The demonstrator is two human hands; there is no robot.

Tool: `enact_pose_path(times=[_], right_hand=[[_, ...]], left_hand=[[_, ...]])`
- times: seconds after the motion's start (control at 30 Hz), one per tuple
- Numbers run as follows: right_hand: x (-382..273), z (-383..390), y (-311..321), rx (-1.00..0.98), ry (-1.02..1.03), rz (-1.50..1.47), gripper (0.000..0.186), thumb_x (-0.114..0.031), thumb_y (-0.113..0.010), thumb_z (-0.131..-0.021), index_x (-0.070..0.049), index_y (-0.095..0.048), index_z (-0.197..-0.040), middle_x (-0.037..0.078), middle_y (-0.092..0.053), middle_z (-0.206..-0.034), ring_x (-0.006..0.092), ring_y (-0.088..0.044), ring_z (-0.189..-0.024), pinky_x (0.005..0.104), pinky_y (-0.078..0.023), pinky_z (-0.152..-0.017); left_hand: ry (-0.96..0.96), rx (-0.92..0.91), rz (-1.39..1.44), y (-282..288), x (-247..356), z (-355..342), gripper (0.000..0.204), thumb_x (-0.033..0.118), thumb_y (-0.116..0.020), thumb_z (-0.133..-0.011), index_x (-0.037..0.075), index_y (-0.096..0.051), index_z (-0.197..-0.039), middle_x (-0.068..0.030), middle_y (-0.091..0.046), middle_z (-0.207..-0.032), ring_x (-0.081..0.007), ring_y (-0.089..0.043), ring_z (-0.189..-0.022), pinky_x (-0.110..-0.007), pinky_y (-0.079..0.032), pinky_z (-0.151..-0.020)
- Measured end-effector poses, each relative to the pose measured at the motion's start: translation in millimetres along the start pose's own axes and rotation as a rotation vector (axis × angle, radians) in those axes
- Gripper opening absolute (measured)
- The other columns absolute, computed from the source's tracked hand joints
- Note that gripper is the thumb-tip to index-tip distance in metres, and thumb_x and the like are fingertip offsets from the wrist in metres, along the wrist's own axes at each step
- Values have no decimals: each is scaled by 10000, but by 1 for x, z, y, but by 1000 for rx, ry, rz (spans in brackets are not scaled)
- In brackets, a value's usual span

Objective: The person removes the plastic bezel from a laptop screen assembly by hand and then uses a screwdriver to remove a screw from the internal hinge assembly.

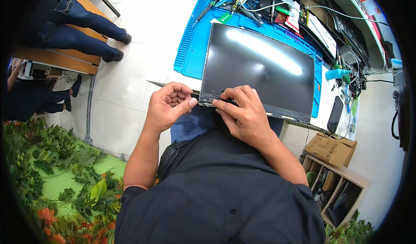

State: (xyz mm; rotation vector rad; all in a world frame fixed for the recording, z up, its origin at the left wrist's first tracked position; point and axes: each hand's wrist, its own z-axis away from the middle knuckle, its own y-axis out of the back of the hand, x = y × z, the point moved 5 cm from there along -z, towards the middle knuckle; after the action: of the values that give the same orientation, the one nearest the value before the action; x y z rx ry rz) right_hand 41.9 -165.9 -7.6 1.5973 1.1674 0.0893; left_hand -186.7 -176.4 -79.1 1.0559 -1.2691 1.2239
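Observation:
A dark laptop screen panel (260, 66) lies tilted over the near edge of the workbench, bright reflections across its glass. My right hand (245, 112) is closed at its near left corner, fingertips pressed on the lower edge, where small parts and a hinge-like piece (208, 101) show. The tips partly cover that spot. Just left of the same corner is my left hand (169, 107), fingers loosely curled and the thumb stretched toward the corner. A gap shows between its thumb and forefinger, with nothing visible in it.
Under the panel spreads a blue work mat (190, 49). Screwdrivers (236, 1), cables and tools crowd the back. At right are a blue bottle (337, 74) and a phone (335, 114). A cardboard box (331, 148) tops a low shelf. Other people's legs (82, 23) show at left.

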Motion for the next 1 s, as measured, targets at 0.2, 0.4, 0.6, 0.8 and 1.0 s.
enact_pose_path(times=[0.2, 0.4, 0.6, 0.8, 1.0], right_hand=[[-1, -2, -1, 2, -5, 21, 293, -25, -838, -790, -82, -795, -1074, 68, -673, -1088, 273, -625, -1014, 421, -472, -825], [1, -2, -3, 6, -15, 2, 279, -30, -844, -792, -81, -786, -1060, 67, -667, -1076, 273, -626, -1011, 422, -472, -818], [0, -12, 2, 20, -72, -110, 249, -46, -867, -783, -70, -772, -1012, 60, -668, -1045, 264, -628, -988, 405, -463, -792], [6, -13, -3, 61, 8, -164, 232, -29, -878, -762, -62, -763, -961, 44, -677, -951, 247, -638, -912, 390, -458, -761], [9, -10, -4, 93, 8, -190, 228, -17, -880, -750, -48, -758, -941, 44, -696, -937, 241, -651, -878, 384, -463, -745]], left_hand=[[138, 69, 223, -22, -5, -1, 205, 6, -749, -1010, 16, -560, -1088, -140, -761, -924, -179, -782, -781, -268, -643, -674], [121, 38, 237, -25, -7, -5, 290, -46, -724, -1001, 56, -474, -1107, -134, -747, -903, -186, -782, -752, -270, -649, -655], [176, 17, 244, -21, -5, -6, 267, -47, -715, -1009, 50, -487, -1106, -123, -747, -922, -166, -783, -796, -256, -641, -684], [152, 56, 254, -16, -8, -6, 286, -59, -719, -994, 49, -479, -1106, -170, -766, -919, -196, -784, -767, -279, -659, -676], [158, 77, 255, -18, -8, -5, 289, -60, -722, -994, 48, -479, -1106, -172, -772, -918, -188, -781, -760, -277, -657, -669]])
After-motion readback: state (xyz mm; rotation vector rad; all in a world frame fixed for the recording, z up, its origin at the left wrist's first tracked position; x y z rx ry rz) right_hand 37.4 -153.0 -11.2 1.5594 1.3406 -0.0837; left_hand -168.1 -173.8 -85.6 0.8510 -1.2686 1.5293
